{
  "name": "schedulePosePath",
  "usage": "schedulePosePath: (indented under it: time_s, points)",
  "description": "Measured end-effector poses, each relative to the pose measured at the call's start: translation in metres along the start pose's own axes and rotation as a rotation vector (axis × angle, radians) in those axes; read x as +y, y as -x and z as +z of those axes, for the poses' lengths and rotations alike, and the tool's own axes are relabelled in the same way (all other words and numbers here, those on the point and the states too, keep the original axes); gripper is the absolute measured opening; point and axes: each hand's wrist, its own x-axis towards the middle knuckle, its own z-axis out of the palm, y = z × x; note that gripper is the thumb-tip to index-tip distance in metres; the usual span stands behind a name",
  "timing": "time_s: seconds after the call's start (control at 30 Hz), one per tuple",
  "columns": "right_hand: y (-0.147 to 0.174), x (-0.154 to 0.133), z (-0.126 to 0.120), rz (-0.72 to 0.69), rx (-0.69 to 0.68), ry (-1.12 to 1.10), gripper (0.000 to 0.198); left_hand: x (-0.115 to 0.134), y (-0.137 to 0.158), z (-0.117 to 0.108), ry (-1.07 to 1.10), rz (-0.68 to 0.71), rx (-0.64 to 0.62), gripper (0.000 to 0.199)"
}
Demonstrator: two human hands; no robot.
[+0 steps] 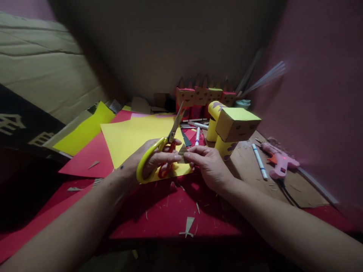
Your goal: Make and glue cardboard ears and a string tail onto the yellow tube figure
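My left hand [159, 156] has its fingers through the handles of a pair of scissors [150, 158], yellow on one loop and red on the other. The blades point up and away, slightly parted. A small triangular piece of cardboard [183, 153] is pinched by my right hand [208, 162], and the left fingertips reach its near edge. Just beyond my right hand stands a yellow paper-tube figure [225, 149] with a box head [238, 126] bearing a drawn face and a light green top.
Sheets of yellow paper [136, 132] and red paper [87, 158] lie at left. A pink glue gun [283, 160] and a marker [259, 161] rest on cardboard [309, 189] at right. Several box-headed figures [201, 96] stand at the back. Cardboard scraps [189, 226] litter the red tabletop [159, 223].
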Motion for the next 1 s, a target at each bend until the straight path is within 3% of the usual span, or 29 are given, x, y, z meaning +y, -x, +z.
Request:
schedulePosePath:
  time_s: [0.3, 0.63, 1.0]
  points:
    - [0.001, 0.001, 0.001, 0.000, -0.027, 0.025, 0.008, -0.003, 0.000, 0.004, -0.144, 0.094, 0.006, 0.043]
    - [0.003, -0.001, 0.003, 0.004, -0.041, -0.097, 0.008, 0.012, 0.008, 0.014, -0.299, 0.069, 0.025, 0.040]
    - [0.005, -0.002, 0.003, -0.045, -0.035, -0.056, 0.007, 0.014, 0.011, 0.018, -0.366, 0.087, 0.014, 0.041]
